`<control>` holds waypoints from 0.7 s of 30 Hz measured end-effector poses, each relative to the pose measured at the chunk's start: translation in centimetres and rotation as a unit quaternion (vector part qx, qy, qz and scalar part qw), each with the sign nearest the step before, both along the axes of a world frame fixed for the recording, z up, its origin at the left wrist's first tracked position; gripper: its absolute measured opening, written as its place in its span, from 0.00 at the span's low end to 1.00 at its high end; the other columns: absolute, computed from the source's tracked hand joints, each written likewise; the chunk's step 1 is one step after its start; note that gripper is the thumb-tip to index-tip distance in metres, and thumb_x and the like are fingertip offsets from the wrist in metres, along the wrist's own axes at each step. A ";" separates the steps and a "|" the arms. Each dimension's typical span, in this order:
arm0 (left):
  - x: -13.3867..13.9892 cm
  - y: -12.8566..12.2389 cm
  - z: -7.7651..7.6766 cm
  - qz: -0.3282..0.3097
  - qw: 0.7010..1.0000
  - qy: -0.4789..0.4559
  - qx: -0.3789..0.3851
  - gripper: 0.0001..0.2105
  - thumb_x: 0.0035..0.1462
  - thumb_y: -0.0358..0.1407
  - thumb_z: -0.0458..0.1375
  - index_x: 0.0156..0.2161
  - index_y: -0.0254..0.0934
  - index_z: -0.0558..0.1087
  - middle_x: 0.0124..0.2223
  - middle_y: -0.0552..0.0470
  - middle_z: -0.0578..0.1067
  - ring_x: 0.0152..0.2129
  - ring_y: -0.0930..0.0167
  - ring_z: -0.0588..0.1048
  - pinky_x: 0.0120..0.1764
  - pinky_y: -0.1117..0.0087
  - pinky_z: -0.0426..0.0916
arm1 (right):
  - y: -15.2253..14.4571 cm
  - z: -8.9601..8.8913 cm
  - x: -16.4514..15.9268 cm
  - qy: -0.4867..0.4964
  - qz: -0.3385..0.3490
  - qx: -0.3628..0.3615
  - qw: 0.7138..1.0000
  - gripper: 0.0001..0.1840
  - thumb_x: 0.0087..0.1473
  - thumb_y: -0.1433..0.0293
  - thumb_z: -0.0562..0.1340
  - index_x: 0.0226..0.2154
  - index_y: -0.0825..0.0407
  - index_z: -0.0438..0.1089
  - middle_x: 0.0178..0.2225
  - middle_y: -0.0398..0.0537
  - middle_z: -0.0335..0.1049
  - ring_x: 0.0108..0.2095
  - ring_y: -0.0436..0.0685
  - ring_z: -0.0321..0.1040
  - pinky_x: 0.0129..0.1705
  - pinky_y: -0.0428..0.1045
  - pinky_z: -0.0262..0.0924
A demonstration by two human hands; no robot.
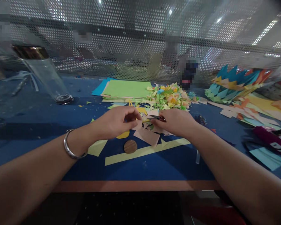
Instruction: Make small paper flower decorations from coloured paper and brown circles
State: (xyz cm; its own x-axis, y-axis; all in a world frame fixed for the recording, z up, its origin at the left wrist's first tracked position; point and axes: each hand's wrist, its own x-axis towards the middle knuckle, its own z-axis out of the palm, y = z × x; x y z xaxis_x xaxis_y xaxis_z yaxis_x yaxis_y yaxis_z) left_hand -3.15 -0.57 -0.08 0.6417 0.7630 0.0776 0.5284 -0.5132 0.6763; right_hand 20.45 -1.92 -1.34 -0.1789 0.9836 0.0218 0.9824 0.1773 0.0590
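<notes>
Over the middle of the blue table point(173, 165), my left hand point(118, 122) pinches at a small pale piece of paper point(138, 125), with thumb and fingers close together. My right hand point(175, 122) is closed on a pair of scissors point(155, 117), whose blades point left toward my left fingertips. Beneath the hands lie paper scraps, among them a pinkish piece point(147, 137). Closer to me rest a round wooden disc point(130, 146) and a long pale yellow paper strip point(117, 158). Part of a yellow cutout point(123, 134) shows under my left hand.
Behind the hands are stacked coloured sheets point(128, 88) and a heap of paper clippings point(170, 97). A leaning glass bottle point(48, 75) is at left. Right are a spiky paper crown point(236, 84), a purple object point(270, 140) and a light blue sheet point(269, 157). A perforated metal screen point(135, 40) backs the table.
</notes>
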 end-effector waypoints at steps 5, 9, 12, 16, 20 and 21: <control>0.0 0.5 -0.5 0.064 0.956 -0.223 -0.179 0.05 0.54 0.35 0.63 0.35 0.36 0.75 0.33 0.51 0.75 0.31 0.72 0.74 0.38 0.69 0.69 | -0.7 0.2 -0.5 -0.013 -0.004 0.013 1.000 0.23 0.60 0.51 0.53 0.27 0.51 0.67 0.25 0.52 0.69 0.25 0.57 0.64 0.24 0.49 0.45; 0.3 0.4 -0.8 0.110 0.912 -0.284 -0.276 0.06 0.51 0.32 0.66 0.31 0.34 0.73 0.31 0.51 0.77 0.30 0.72 0.76 0.38 0.70 0.70 | -1.3 0.5 -0.7 -0.034 0.001 0.059 0.998 0.23 0.61 0.50 0.53 0.29 0.52 0.68 0.25 0.51 0.71 0.24 0.57 0.65 0.23 0.48 0.43; 0.5 0.4 -1.1 0.126 0.896 -0.313 -0.290 0.08 0.50 0.31 0.67 0.30 0.35 0.71 0.31 0.52 0.77 0.31 0.72 0.77 0.39 0.70 0.71 | -1.8 0.9 -0.9 0.012 0.034 0.141 0.989 0.20 0.61 0.52 0.56 0.34 0.52 0.69 0.29 0.49 0.73 0.28 0.58 0.68 0.23 0.48 0.44; 0.6 0.4 -1.2 0.133 0.886 -0.323 -0.305 0.08 0.52 0.33 0.66 0.31 0.35 0.71 0.32 0.50 0.79 0.33 0.72 0.78 0.40 0.70 0.71 | -2.4 0.7 -1.5 0.110 0.165 0.223 0.954 0.14 0.61 0.59 0.59 0.43 0.51 0.69 0.37 0.47 0.74 0.34 0.56 0.70 0.30 0.49 0.55; 0.7 0.1 -1.3 0.142 0.878 -0.319 -0.327 0.08 0.53 0.37 0.65 0.32 0.36 0.71 0.33 0.50 0.80 0.31 0.73 0.78 0.37 0.71 0.71 | -2.5 0.0 -2.2 0.124 0.277 0.232 0.924 0.12 0.64 0.64 0.57 0.43 0.53 0.72 0.39 0.51 0.74 0.40 0.57 0.70 0.37 0.49 0.60; 0.7 0.0 -1.3 0.136 0.876 -0.322 -0.333 0.09 0.54 0.37 0.65 0.32 0.36 0.71 0.32 0.51 0.80 0.30 0.73 0.78 0.37 0.71 0.71 | -2.4 -0.2 -2.2 0.128 0.291 0.228 0.920 0.12 0.65 0.65 0.56 0.43 0.53 0.72 0.39 0.51 0.74 0.40 0.57 0.70 0.38 0.49 0.60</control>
State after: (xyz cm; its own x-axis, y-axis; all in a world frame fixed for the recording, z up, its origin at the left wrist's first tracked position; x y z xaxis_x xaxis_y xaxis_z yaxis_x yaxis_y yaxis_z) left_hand -2.42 -0.59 -1.40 0.4162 0.8945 -0.1635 -0.0319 0.1941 0.9805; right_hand 18.20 -4.34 -1.51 -0.6047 0.6001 0.5236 0.7204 0.6925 0.0382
